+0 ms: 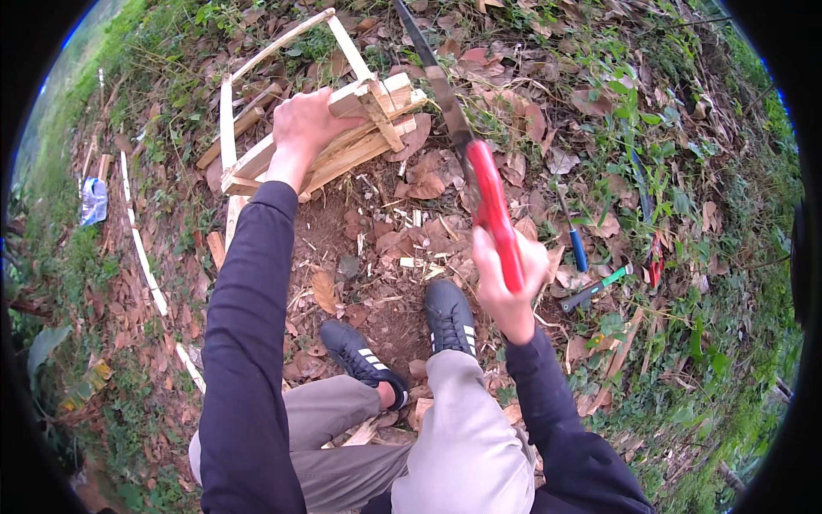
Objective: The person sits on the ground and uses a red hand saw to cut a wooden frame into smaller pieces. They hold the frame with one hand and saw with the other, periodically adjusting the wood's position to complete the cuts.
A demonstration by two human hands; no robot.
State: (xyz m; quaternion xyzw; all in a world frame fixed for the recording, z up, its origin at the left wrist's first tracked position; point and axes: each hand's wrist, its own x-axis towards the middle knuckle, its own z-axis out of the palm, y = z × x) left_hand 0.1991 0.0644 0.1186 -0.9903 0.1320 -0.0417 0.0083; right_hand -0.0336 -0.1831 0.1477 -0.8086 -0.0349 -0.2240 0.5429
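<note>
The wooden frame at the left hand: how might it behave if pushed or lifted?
The wooden frame is likely stiff along its thick bars. Its thin strips may flex or snap, being slender. Lifted, it would probably feel lopsided, with the thick bars bunched at one side.

Slim blue-handled tool [579, 250], right side; green-and-grey elongated tool [597, 289] near it; translucent bluish plastic item [94, 204], far left; long pale stick [137, 233] nearby.
</note>
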